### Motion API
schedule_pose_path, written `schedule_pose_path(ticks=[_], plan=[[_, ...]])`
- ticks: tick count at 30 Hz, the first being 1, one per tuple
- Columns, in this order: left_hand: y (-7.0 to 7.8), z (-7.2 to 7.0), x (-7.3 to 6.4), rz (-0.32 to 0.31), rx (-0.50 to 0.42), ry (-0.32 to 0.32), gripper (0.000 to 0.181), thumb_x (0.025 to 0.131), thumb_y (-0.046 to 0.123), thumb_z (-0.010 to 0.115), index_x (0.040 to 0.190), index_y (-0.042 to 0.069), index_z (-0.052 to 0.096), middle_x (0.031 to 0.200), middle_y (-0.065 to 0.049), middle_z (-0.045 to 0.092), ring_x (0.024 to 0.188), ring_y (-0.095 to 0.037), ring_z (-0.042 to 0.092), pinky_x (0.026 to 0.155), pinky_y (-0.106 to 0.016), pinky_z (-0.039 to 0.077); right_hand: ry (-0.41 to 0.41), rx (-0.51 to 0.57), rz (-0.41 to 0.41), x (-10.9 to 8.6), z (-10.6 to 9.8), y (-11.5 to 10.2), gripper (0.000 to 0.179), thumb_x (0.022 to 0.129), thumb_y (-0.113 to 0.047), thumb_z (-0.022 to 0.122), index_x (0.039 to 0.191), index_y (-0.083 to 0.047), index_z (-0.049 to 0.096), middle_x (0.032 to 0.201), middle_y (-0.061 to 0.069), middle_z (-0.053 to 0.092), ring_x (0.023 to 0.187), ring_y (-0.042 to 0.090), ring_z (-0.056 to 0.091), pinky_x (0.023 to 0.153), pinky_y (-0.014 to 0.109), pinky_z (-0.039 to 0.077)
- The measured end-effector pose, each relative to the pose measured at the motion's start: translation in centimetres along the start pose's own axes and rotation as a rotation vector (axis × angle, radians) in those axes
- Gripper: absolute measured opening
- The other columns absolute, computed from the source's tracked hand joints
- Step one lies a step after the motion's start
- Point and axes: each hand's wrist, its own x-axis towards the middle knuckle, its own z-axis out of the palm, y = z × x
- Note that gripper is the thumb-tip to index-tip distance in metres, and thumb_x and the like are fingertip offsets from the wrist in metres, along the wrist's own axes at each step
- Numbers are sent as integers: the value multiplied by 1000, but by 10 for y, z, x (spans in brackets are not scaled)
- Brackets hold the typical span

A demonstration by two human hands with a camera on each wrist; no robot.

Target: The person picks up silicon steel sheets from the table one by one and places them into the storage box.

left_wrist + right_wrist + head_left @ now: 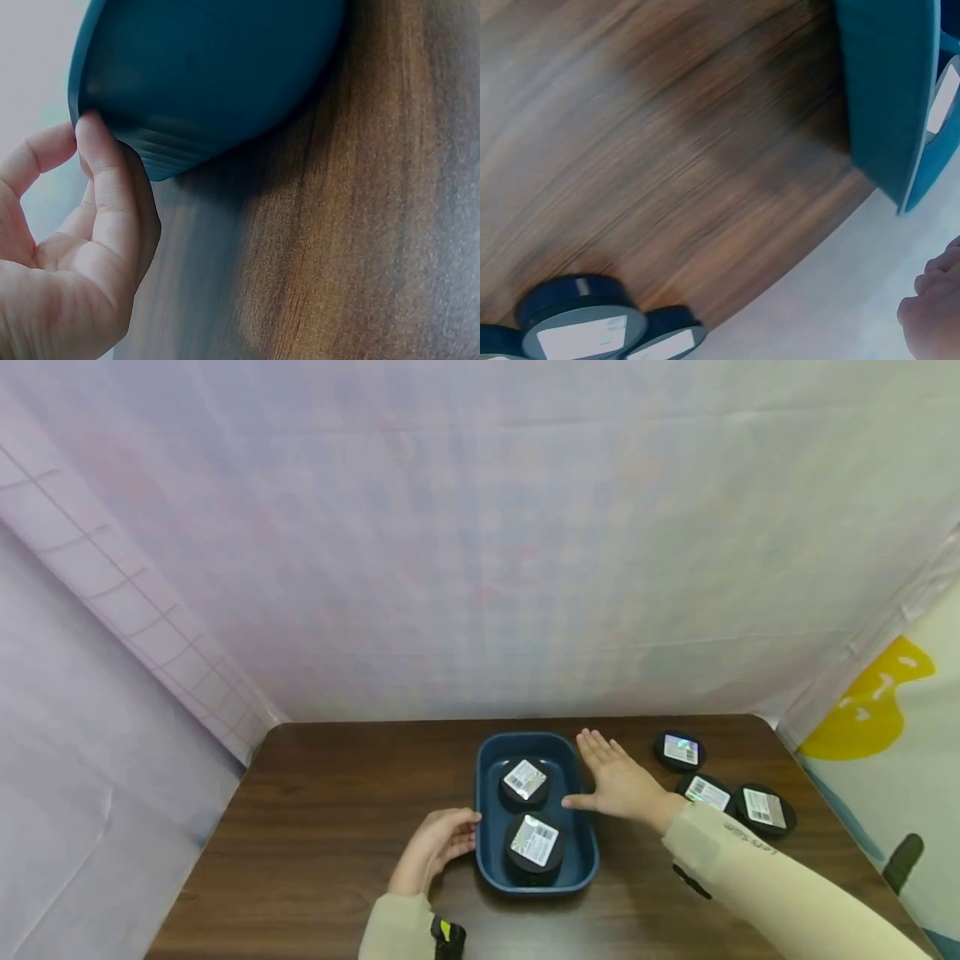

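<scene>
Cream sleeves (pixel 787 889) — dark lettering (pixel 750 838), black wrist strap (pixel 451 943), yellow patch (pixel 446 930)

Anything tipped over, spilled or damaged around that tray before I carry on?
Nothing stands out. Two round black containers lie label-up in the blue tray, and three more lie label-up on the table to its right. No spill or breakage shows.

Head view above the blue tray (pixel 581 857), facing forward and down, wrist views closer on either side, tray common to all
</scene>
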Motion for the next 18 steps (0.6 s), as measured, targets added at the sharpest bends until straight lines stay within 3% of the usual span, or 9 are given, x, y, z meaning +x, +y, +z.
schedule_pose_path(ticks=[9,18], plan=[[1,-1,1,-12,5,6,13,76,7,63,84,-1,57,66,-3,55,57,-10,55,58,-21,51,0,12,51,-15,0,17,104,76,-57,66,140,12,23,147,29,20,137,41,17,110,54,16],[1,-1,2,-14,2,9,13,75,7,63,84,-1,57,66,-3,55,57,-10,55,58,-21,51,22,2,109,-30,-3,40,105,76,-58,65,139,14,23,147,30,19,136,43,17,108,57,15]])
